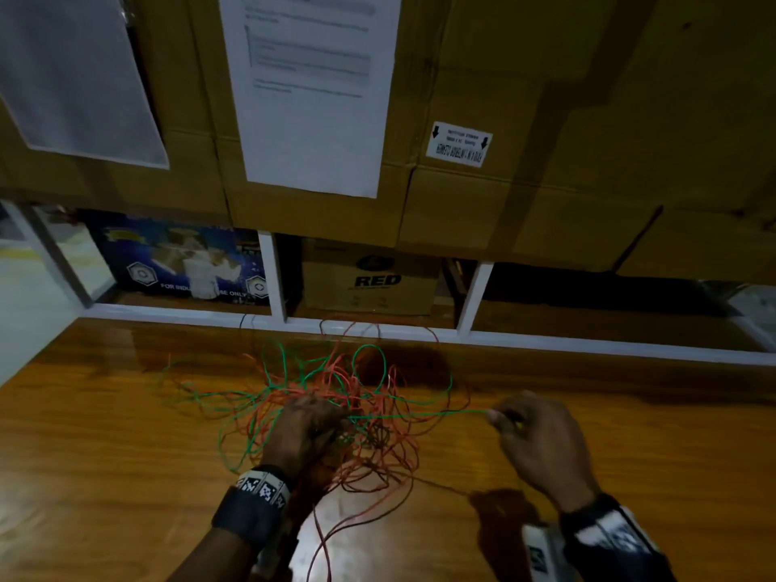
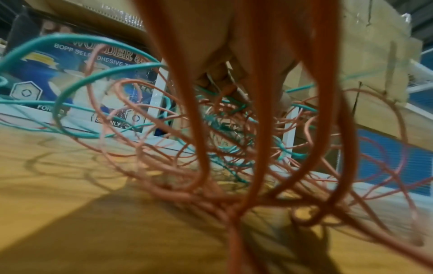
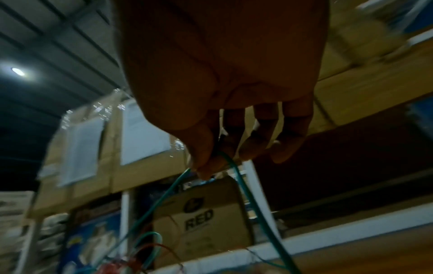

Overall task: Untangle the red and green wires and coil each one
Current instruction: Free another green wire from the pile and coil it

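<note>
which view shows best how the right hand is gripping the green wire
The right wrist view: the right hand pinches the green wire between thumb and forefinger. The head view shows the grip from behind; the left wrist view shows no right hand.

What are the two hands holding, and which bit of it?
The right hand pinches the green wire at a stretch pulled sideways out of the tangle. The left hand grips the middle of the tangle, red wire strands running through it.

left hand [image 1: 308, 430] fingertips buried in tangle, printed sheet [image 1: 308, 86] text blurred, red wire [image 1: 323, 552] cut off below
</note>
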